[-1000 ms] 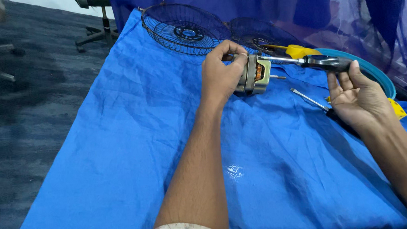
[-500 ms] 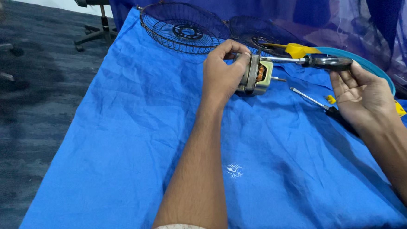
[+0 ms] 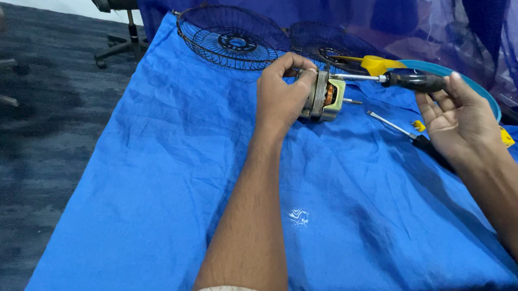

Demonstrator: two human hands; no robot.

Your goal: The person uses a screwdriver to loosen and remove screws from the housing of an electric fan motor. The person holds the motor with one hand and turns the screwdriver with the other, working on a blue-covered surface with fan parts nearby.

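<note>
- A round black wire fan guard point(image 3: 233, 43) lies at the far end of the bench point(image 3: 155, 186), which is draped in blue cloth.
- The left hand point(image 3: 283, 97) is closed around a small metal fan motor with copper windings point(image 3: 326, 96), resting on the cloth.
- A black-handled screwdriver point(image 3: 412, 81) points its tip at the motor.
- The right hand point(image 3: 458, 120) is open, fingers touching the handle; a second screwdriver point(image 3: 397, 126) lies beneath.

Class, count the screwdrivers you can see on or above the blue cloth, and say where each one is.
2. One black-handled screwdriver is at the right hand's fingertips, its tip towards the motor. The second screwdriver lies on the blue cloth, partly under that hand. Others may be hidden.
</note>
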